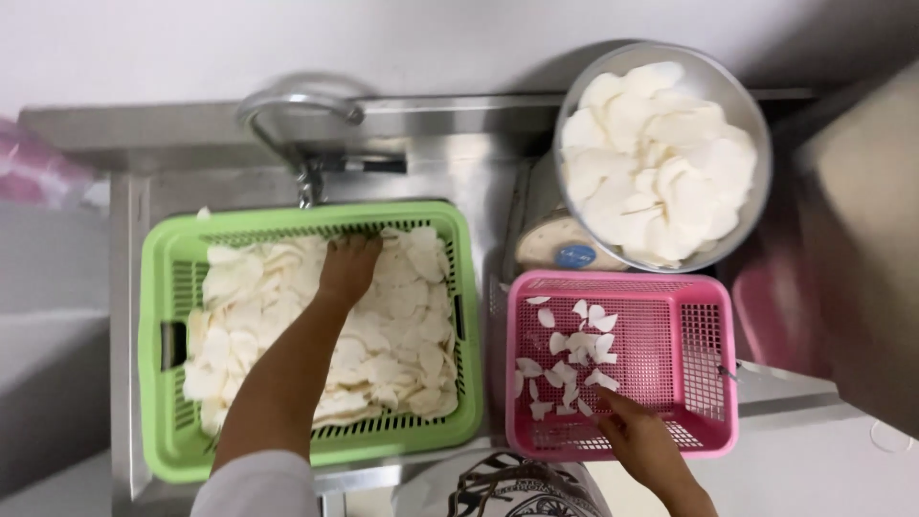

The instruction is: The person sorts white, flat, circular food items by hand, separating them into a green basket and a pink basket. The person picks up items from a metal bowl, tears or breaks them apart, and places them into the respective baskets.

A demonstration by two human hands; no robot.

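Observation:
My left hand [347, 268] reaches into a green plastic basket [158, 287] filled with pale white slices [402, 325]; its fingers are curled into the slices near the basket's far side. My right hand [639, 436] rests at the near edge inside a pink plastic basket [708, 345], fingertips touching a scatter of white slices [572, 359] lying on its mesh bottom. Whether either hand holds a slice is hidden by the fingers.
A round metal bowl [751, 115] heaped with larger white slices stands behind the pink basket. The green basket sits in a steel sink [124, 239] under a curved tap [287, 101]. A wall runs along the back.

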